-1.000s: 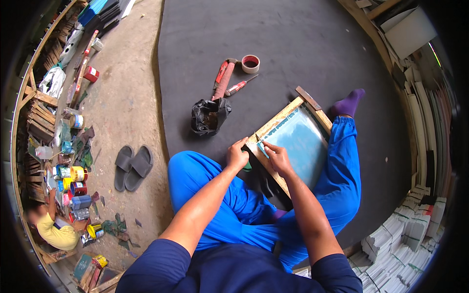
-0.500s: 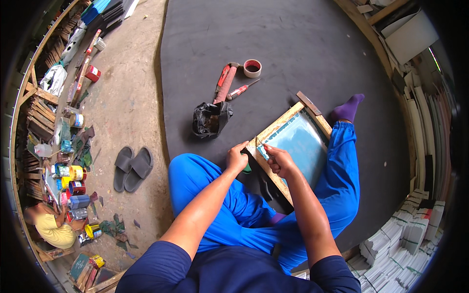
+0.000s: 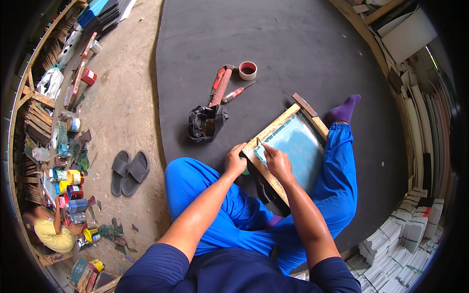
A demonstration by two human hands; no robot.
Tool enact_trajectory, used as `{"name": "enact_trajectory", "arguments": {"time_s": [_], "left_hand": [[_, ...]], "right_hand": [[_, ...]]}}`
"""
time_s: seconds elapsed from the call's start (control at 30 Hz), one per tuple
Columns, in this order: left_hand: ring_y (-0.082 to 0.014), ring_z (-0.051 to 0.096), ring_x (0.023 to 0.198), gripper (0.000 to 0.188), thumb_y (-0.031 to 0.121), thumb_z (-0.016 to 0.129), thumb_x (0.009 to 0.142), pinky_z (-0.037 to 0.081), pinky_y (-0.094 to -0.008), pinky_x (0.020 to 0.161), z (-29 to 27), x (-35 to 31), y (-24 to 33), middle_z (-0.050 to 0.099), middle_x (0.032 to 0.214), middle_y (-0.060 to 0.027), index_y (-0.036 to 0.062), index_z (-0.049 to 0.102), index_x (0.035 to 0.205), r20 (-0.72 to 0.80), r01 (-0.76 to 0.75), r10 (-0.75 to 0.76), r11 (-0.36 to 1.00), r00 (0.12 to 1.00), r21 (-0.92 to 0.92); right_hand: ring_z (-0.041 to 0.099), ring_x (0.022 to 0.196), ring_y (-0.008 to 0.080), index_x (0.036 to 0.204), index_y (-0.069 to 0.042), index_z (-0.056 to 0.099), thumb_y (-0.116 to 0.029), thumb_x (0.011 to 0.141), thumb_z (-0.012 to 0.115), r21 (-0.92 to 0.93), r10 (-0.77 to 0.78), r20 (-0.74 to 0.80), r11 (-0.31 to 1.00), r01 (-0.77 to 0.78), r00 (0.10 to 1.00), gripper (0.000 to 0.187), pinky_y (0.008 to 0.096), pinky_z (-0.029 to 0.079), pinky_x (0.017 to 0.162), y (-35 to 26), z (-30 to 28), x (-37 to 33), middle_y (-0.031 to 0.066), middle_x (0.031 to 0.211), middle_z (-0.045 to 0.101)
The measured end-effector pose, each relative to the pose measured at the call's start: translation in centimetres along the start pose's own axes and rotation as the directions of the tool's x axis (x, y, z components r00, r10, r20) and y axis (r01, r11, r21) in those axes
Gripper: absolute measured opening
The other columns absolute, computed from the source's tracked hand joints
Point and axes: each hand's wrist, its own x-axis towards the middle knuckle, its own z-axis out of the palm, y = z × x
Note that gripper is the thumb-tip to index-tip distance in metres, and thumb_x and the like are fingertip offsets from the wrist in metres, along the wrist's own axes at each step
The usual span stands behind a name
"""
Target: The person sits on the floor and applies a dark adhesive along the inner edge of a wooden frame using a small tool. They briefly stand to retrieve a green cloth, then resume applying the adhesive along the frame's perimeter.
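A wooden screen frame [image 3: 267, 174] with pale blue mesh [image 3: 302, 149] lies tilted across my lap, against my right leg. My left hand [image 3: 235, 161] is closed around its near left corner. Just right of that corner, my right hand [image 3: 278, 163] is closed in a pinch over the inner edge of the wood. A thin sliver shows by its fingertips, too small to name. Dark green patches line the mesh along the upper left side. A brown flat bar [image 3: 305, 105] sits across the frame's far corner.
On the dark mat [image 3: 273, 29] lie a tape roll [image 3: 248, 71], a screwdriver [image 3: 236, 94], a hammer [image 3: 222, 87] and a black plastic bag [image 3: 207, 124]. Grey slippers [image 3: 129, 173] rest on the floor at left. Beyond, a person in yellow [image 3: 53, 237] sits among paint cans [image 3: 74, 177].
My right hand has turned, its back now facing up more, and stays near the frame's corner. My left hand keeps its hold. The view has shifted slightly. The person in yellow has raised an arm.
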Motion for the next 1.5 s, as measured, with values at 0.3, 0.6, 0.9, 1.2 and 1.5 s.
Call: {"name": "enact_trajectory", "arguments": {"time_s": [0.3,0.6,0.9,1.2,1.5], "left_hand": [[-0.0326,0.062,0.121,0.060,-0.002,0.054,0.071,0.048,-0.0373,0.105,-0.6,-0.1,0.8,0.066,0.129,-0.0168,0.0052,0.066,0.129,0.020,0.036,-0.036,0.999,0.999,0.010],[-0.0324,0.063,0.120,0.059,-0.003,0.054,0.070,0.048,-0.0370,0.104,-0.2,0.2,0.2,0.067,0.128,-0.0164,0.0056,0.067,0.128,0.011,0.026,-0.026,1.000,1.000,-0.001],[-0.0327,0.064,0.119,0.060,-0.003,0.053,0.070,0.049,-0.0370,0.103,-0.5,0.4,0.3,0.067,0.126,-0.0163,0.0059,0.067,0.127,0.027,0.026,-0.026,1.000,0.999,0.013],[-0.0332,0.064,0.117,0.059,-0.002,0.053,0.070,0.050,-0.0371,0.102,-0.5,0.5,-0.1,0.068,0.125,-0.0154,0.0076,0.069,0.126,0.031,0.020,-0.021,1.000,0.999,0.013],[-0.0323,0.065,0.116,0.056,-0.001,0.053,0.071,0.050,-0.0368,0.101,-0.3,0.5,-0.6,0.069,0.124,-0.0147,0.0081,0.070,0.124,0.025,0.048,-0.048,0.999,0.999,-0.020]], "right_hand": [[0.068,0.094,0.0443,0.126,-0.019,0.070,-0.028,0.098,0.058,-0.178,0.058,0.061,0.983,-0.047,0.996,0.031,0.0492,0.055,0.083,-2.3,-0.4,0.0,0.0257,0.100,0.070],[0.068,0.070,0.0245,0.131,-0.005,0.065,-0.023,0.100,0.060,0.216,-0.028,0.041,0.976,0.018,0.999,0.036,0.0397,0.054,0.070,2.8,1.9,1.3,0.0146,0.088,0.075],[0.046,0.049,0.0095,0.137,-0.007,0.062,-0.025,0.100,0.062,-0.065,-0.330,-0.086,0.944,0.325,0.940,0.041,0.0318,0.047,0.052,6.2,4.0,1.9,0.0016,0.073,0.064],[0.038,0.047,0.0044,0.137,-0.010,0.063,-0.026,0.102,0.061,0.726,0.089,0.352,0.603,-0.332,0.932,0.039,0.0236,0.030,0.042,3.3,1.3,1.2,-0.0044,0.060,0.046],[0.071,0.090,0.0269,0.128,-0.010,0.068,-0.029,0.101,0.060,0.503,0.171,0.267,0.814,-0.288,0.948,0.034,0.0380,0.054,0.077,3.3,1.3,2.5,0.0137,0.109,0.072]]}}
